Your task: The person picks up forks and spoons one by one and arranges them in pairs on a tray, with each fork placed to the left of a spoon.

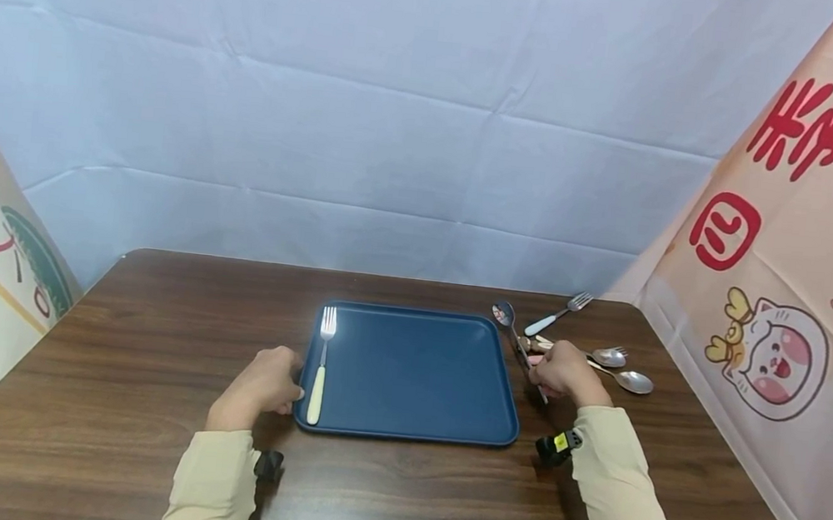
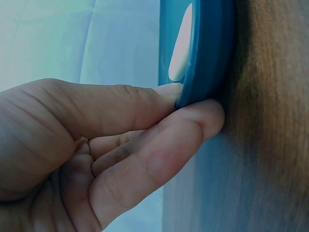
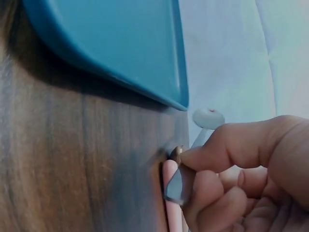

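Note:
A dark blue tray [image 1: 413,377] lies on the table, with a pale-handled fork [image 1: 319,380] along its left side, tines away from me. My left hand [image 1: 261,383] pinches the tray's left rim between thumb and fingers; the left wrist view shows the thumb on top beside the fork's handle end [image 2: 182,48]. Just right of the tray, my right hand [image 1: 567,373] pinches a metal spoon [image 1: 505,314] by its handle. Its round bowl points to the far side, and its flat handle end [image 3: 175,186] pokes out below the fingers. A pink handle [image 3: 173,210] lies beside it.
Right of the tray lie a white-handled fork [image 1: 550,319] and several more utensils, among them a spoon [image 1: 634,382], partly covered by my right hand. A pale cloth [image 1: 398,141] hangs behind the wooden table [image 1: 168,336].

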Tool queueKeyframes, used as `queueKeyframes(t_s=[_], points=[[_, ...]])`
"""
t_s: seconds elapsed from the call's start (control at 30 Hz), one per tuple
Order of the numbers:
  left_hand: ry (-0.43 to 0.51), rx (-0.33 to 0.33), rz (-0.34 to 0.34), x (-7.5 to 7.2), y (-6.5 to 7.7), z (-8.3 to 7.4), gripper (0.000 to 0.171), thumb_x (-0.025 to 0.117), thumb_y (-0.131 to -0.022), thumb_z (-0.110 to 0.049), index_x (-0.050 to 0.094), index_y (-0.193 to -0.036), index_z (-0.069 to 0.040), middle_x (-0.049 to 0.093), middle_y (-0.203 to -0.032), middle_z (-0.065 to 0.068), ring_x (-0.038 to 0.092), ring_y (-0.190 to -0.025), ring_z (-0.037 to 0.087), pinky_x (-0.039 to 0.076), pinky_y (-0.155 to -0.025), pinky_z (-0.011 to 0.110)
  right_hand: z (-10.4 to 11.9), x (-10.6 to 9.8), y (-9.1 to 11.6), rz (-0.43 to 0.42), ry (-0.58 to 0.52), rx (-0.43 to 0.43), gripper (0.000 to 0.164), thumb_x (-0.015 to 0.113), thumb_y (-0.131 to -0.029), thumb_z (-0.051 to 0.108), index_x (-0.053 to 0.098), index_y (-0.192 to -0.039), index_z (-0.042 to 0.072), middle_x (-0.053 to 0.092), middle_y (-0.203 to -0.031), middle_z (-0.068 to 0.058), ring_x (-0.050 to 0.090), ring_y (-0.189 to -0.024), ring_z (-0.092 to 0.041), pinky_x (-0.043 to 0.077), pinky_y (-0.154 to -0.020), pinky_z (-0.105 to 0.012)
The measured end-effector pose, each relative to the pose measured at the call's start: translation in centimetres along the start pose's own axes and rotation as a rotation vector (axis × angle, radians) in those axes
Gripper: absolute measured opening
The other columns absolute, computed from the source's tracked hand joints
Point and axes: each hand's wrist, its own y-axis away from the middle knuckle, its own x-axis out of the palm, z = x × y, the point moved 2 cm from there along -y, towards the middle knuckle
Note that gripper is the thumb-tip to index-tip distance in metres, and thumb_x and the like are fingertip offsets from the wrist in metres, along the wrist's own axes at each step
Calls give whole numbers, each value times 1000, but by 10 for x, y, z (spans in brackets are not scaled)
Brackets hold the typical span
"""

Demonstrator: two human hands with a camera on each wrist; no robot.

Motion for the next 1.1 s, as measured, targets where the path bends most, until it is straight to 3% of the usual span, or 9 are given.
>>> queueKeyframes(t_s=[0.37, 0.77, 1.1], points=[[-3, -1, -4, -1, 1, 1, 39, 61, -81, 6, 53, -118, 14, 55, -54, 7, 55, -44, 14, 46, -47, 27, 1, -2, 1, -3, 19, 6, 26, 55, -78, 6, 53, -52, 7, 48, -44, 0, 47, -42, -14, 39, -47, -27], [-1, -10, -6, -1, 0, 1, 38, 61, -81, 6, 54, -118, 14, 56, -55, 8, 54, -45, 15, 46, -48, 27, 1, -1, -1, 16, 33, 5, 26, 53, -78, 8, 51, -52, 8, 43, -43, 2, 41, -39, -12, 32, -44, -25], [-4, 2, -4, 1, -2, 2, 41, 61, -81, 6, 52, -120, 14, 56, -55, 7, 55, -45, 14, 47, -48, 27, 5, 2, 2, 13, -13, 16, 14, 53, -78, 4, 61, -67, -2, 52, -50, -2, 50, -45, -12, 44, -48, -26]])
